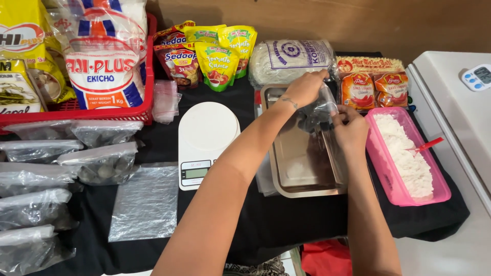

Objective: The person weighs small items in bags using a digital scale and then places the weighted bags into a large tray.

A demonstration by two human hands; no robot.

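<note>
1. Head view: black cloth (266,220) covers the table; a red basket (76,113) at the far left holds big white and yellow sacks with blue and red print.
2. Steel tray (307,176) sits mid-table, a pink tub (409,197) of white powder touching its right side, a white scale (204,138) on its left.
3. Clear bag (319,110) with dark lumps hangs over the tray's far end. Left hand (305,88) pinches its upper edge; right hand (350,128) closes on its right side.
4. The bag looks soft, thin and slippery, likely light, sagging at the bottom; the film could tear, so the rim seems the best hold, with support below.
5. Along the back: red and green-yellow sauce pouches (204,56), a white noodle pack (291,61), orange sachets (373,87).
6. Filled bags (97,163) lie at left, flat empty ones (146,202) beside them.
7. White timer (478,76) rests far right.
</note>
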